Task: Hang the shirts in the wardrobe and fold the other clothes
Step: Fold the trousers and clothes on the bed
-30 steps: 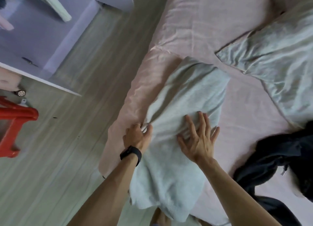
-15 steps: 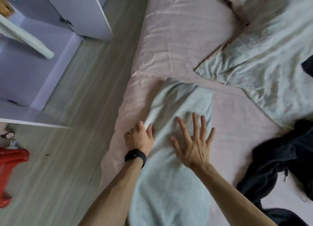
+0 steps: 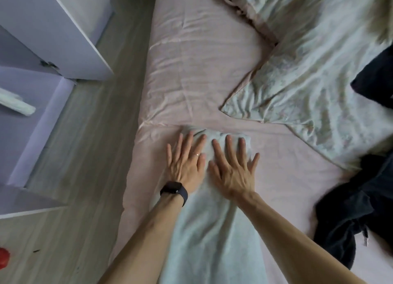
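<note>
Garment (image 3: 212, 241) under left hand (image 3: 187, 162), right hand (image 3: 231, 169)

Dim, soft, even daylight with faint shadows; wide-angle bending and motion blur toward the right edge.

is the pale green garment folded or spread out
Folded lengthwise: the pale green garment lies as a narrow strip on the bed, left hand and right hand pressing flat on its far end.

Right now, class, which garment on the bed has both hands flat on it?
The pale green garment, under the left hand and right hand; the dark clothes lie untouched farther right.
</note>
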